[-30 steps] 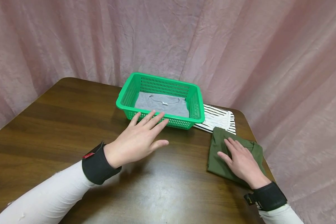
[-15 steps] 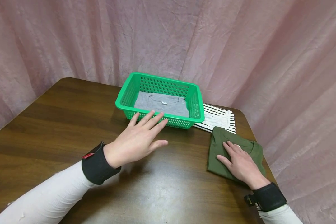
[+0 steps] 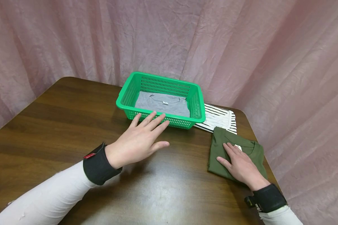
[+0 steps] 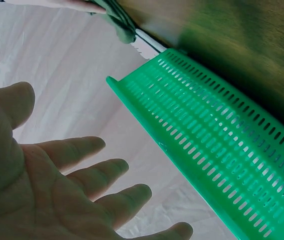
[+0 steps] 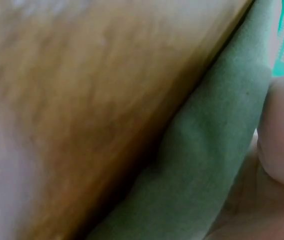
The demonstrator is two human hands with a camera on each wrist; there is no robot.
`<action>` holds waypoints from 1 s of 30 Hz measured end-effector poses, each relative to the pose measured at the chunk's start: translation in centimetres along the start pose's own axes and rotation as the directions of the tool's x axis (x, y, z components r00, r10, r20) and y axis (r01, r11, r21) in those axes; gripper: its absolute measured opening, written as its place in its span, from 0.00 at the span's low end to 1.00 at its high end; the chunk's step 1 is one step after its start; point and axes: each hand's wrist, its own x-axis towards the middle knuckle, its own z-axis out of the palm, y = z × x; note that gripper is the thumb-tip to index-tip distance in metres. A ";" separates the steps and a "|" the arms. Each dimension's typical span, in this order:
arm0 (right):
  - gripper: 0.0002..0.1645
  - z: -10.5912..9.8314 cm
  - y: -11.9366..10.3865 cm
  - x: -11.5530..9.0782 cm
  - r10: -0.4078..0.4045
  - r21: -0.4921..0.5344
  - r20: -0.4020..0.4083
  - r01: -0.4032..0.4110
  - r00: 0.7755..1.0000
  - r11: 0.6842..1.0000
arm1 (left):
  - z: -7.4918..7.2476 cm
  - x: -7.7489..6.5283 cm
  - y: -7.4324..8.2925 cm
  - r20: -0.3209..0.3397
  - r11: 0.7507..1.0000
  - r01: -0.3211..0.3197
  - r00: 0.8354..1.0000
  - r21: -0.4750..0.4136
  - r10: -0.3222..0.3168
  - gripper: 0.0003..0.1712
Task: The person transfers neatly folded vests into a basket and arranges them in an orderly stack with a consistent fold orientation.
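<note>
My left hand (image 3: 138,142) hovers with spread, straight fingers in front of the green plastic basket (image 3: 160,115), its fingertips overlapping the near rim in the head view. The left wrist view shows the bare palm and the basket's slotted side (image 4: 207,135) apart from it. Inside the basket lies a folded grey T-shirt (image 3: 163,107) with a white neck label. My right hand (image 3: 242,164) rests flat on a folded olive green T-shirt (image 3: 221,156) at the table's right side. A white label peeks out beside its fingers. Close up, the right wrist view has the shirt's folded edge (image 5: 197,145) and the thumb.
A folded black-and-white striped garment (image 3: 219,117) lies right of the basket, partly under its corner and touching the green shirt. The brown wooden table (image 3: 59,125) ends at a pink curtain (image 3: 163,37) behind and to the right.
My right hand has slid slightly left and toward me over the green shirt, uncovering its white neck label. My left hand stays in place.
</note>
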 end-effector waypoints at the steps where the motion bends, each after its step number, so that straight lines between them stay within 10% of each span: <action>1: 0.48 0.0 0.0 -0.1 0.001 0.002 0.004 -0.001 1.000 1.000 | 0.0 0.0 0.0 0.002 1.000 0.000 1.000 0.000 0.000 0.44; 30: 0.46 0.4 -5.2 -1.7 -0.142 0.004 0.008 0.142 0.990 0.990 | 1.7 0.0 0.6 0.057 0.999 -0.049 0.997 -0.004 0.049 0.43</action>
